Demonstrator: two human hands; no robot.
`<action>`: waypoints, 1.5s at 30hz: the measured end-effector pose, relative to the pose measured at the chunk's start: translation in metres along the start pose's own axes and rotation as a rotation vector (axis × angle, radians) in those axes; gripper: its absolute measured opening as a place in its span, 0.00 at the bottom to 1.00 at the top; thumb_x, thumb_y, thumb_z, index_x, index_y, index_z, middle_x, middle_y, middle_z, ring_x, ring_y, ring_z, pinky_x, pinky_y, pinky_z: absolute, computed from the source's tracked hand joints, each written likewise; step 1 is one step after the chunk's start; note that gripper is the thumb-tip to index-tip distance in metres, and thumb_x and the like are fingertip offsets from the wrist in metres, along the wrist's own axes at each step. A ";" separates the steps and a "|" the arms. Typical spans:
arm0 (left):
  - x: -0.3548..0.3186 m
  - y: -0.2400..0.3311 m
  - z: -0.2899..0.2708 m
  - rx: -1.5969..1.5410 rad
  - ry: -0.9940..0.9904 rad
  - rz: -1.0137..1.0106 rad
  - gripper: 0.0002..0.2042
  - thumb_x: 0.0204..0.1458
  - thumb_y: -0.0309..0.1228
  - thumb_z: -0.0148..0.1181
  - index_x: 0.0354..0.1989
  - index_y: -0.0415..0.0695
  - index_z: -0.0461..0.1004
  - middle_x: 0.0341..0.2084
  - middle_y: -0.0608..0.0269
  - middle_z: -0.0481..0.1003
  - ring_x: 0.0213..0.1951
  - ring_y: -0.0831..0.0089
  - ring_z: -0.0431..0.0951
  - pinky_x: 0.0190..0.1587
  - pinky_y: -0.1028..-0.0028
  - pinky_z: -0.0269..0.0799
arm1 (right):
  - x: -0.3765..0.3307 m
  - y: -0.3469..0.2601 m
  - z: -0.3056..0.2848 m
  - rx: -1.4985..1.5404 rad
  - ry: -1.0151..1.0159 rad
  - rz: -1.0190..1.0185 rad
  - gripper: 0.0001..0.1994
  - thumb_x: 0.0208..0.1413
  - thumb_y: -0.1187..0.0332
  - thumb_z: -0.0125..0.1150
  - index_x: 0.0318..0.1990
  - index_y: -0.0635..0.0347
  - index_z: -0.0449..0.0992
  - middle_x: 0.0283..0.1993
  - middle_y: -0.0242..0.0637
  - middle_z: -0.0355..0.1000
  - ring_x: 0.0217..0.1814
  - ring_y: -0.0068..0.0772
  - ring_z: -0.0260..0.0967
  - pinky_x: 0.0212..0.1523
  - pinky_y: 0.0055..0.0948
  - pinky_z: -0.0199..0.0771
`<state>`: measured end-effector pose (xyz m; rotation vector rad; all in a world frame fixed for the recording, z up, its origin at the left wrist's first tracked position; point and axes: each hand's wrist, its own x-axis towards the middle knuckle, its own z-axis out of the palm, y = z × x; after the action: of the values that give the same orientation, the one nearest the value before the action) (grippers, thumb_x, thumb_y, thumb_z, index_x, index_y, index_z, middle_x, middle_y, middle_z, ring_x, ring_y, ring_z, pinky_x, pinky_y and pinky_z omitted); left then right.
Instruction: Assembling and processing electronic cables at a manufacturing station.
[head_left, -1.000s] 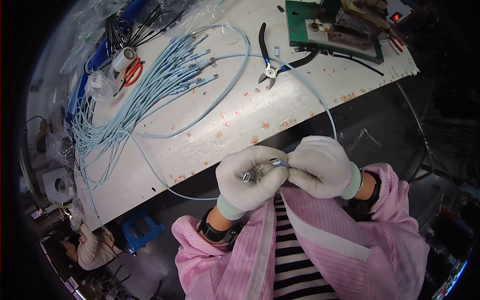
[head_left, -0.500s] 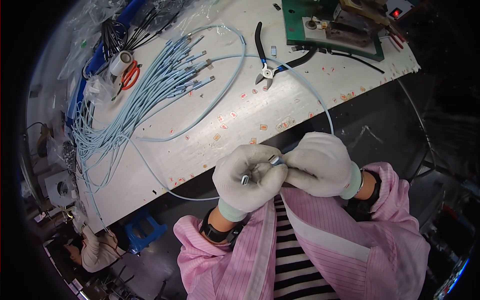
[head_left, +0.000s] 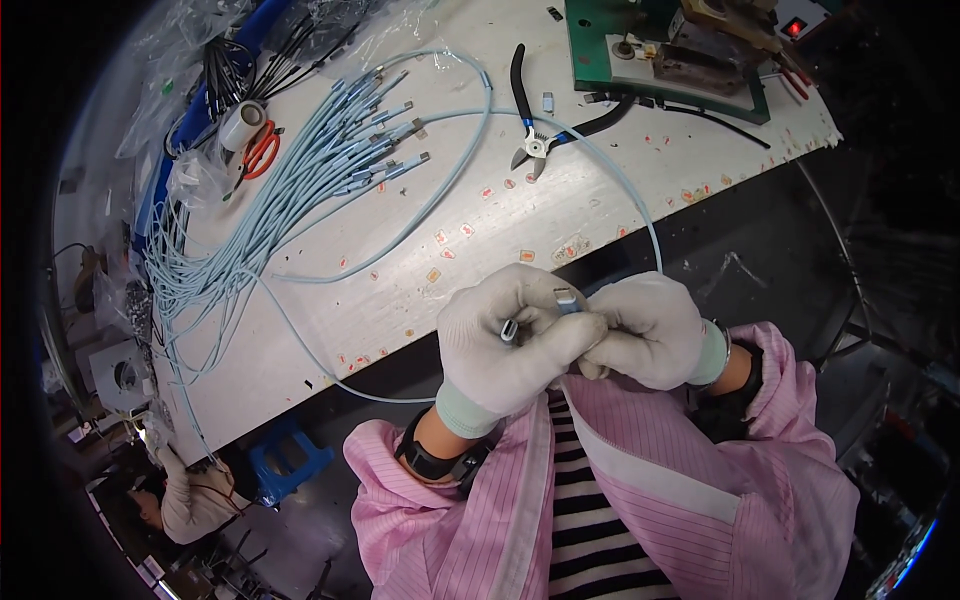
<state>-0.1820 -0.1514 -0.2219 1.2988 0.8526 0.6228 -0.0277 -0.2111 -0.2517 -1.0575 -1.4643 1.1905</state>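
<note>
Both of my hands wear white gloves and meet beyond the table's near edge. My left hand (head_left: 505, 345) is closed around one light-blue cable plug (head_left: 509, 331), whose metal tip pokes out between the fingers. Its thumb and forefinger also grip a second light-blue plug (head_left: 567, 300), pointing away from me. Right beside that plug, my right hand (head_left: 645, 330) is closed with its fingertips pressed against the left thumb; what lies inside it is mostly hidden. A light-blue cable (head_left: 645, 205) runs from the right hand up to the table, and another stretch (head_left: 385, 398) leaves the left hand toward the bundle.
On the white table (head_left: 400, 300) lie a bundle of light-blue cables (head_left: 300, 180), cutting pliers (head_left: 535, 145), orange-handled scissors (head_left: 262, 150), a white roll (head_left: 243, 125) and a loose plug (head_left: 547, 102). A green-based machine (head_left: 665, 60) stands far right. A blue stool (head_left: 290, 460) and another person (head_left: 200, 500) are lower left.
My left hand has shifted slightly up and right. The plug between my hands has turned to point more away from me, and the right hand's fingers have curled in more.
</note>
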 end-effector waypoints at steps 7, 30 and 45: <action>0.008 0.005 0.005 -0.016 -0.011 -0.084 0.06 0.39 0.20 0.60 0.25 0.37 0.69 0.20 0.67 0.72 0.19 0.88 0.65 0.21 0.88 0.59 | -0.004 -0.002 -0.007 0.264 -0.043 0.198 0.06 0.52 0.73 0.49 0.27 0.65 0.70 0.17 0.32 0.69 0.18 0.18 0.66 0.20 0.18 0.65; 0.044 -0.006 0.024 -0.127 0.144 -0.060 0.07 0.45 0.28 0.59 0.25 0.38 0.69 0.13 0.73 0.64 0.14 0.89 0.59 0.16 0.86 0.54 | -0.002 -0.011 -0.026 -0.394 0.454 0.110 0.09 0.48 0.68 0.54 0.22 0.65 0.72 0.14 0.28 0.66 0.13 0.14 0.58 0.15 0.18 0.56; 0.058 -0.030 0.007 -0.187 0.269 -0.040 0.13 0.53 0.37 0.50 0.37 0.38 0.67 0.10 0.72 0.58 0.10 0.85 0.56 0.12 0.83 0.55 | 0.031 0.018 -0.117 -0.223 0.799 0.303 0.11 0.48 0.65 0.55 0.24 0.65 0.72 0.14 0.24 0.59 0.12 0.11 0.50 0.11 0.15 0.45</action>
<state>-0.1458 -0.1142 -0.2624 1.0401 1.0113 0.8379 0.0826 -0.1572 -0.2550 -1.7044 -0.8272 0.6582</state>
